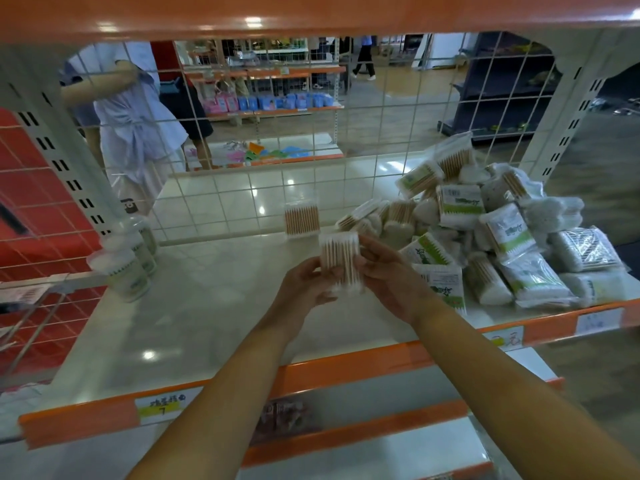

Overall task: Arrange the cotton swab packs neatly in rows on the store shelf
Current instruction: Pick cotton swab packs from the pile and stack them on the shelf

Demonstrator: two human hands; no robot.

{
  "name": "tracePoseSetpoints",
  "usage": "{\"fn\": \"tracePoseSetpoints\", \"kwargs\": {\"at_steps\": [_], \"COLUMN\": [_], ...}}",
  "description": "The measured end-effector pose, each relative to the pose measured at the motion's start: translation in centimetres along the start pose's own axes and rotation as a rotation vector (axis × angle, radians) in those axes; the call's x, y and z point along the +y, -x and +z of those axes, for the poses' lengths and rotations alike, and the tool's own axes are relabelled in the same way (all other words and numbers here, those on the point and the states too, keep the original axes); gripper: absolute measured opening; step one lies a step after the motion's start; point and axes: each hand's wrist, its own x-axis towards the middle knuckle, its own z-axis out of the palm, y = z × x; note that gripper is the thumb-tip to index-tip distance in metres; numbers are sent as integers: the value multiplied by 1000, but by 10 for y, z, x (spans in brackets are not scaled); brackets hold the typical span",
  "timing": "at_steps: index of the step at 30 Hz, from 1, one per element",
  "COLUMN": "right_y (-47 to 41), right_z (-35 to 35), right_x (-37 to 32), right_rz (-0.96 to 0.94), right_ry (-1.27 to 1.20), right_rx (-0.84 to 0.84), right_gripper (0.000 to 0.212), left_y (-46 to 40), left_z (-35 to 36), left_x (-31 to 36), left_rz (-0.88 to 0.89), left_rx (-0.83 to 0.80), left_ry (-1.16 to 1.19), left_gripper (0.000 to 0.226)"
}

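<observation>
A cotton swab pack (340,263) is gripped upright above the shelf (194,306) by left hand (304,284) and right hand (388,277) fingers

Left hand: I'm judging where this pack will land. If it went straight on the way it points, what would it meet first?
Probably the upright pack by the wire grid. The left hand, holding a swab pack, points there, but depth is unclear.
</observation>
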Motion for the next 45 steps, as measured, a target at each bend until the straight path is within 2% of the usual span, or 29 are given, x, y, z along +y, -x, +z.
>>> {"fn": "tracePoseSetpoints", "kwargs": {"at_steps": [4,7,10,13,17,19,22,25,27,30,36,41,45], "right_y": [-1,-1,-3,-2,-2,-2,-3,-2,-2,-2,0,2,2], "right_z": [-1,-4,-6,-5,4,11,19,26,27,25,23,28,32], "right_x": [-1,-3,-6,-6,-6,-6,-4,1,3,7,9,10,7], "right_rz": [-3,57,86,50,23,30,35,39,24,17,13,3,26], "right_ry": [21,13,4,97,120,141,378,492,430,354,199,124,108], "right_rx": [-31,-15,76,81,119,70,30,27,76,137,247,167,186], "right_gripper": [77,92,97,89,45,50,60,50,36,23,34,19,24], "left_y": [1,0,-1,-3,-5,-6,-4,-4,-3,-1,0,1,5], "left_z": [-5,-13,-23,-30,-35,-37,-35,-32,-32,-32,-39,-44,-41], "left_x": [0,5,13,21,28,30,34,35,34,36,35,31,31], "left_rz": [6,42,91,120,163,164,161,167,165,168,147,131,122], "left_rx": [23,14,21,56,81,74,55,64,67,50,11,0,-14], "left_ry": [1,-45,-100,-162,-233,-295,-304,-278,-240,-189,-114,-148,-147], "left_gripper": [32,37,40,44,49,57,64,66,53,49,55,53,46]}}
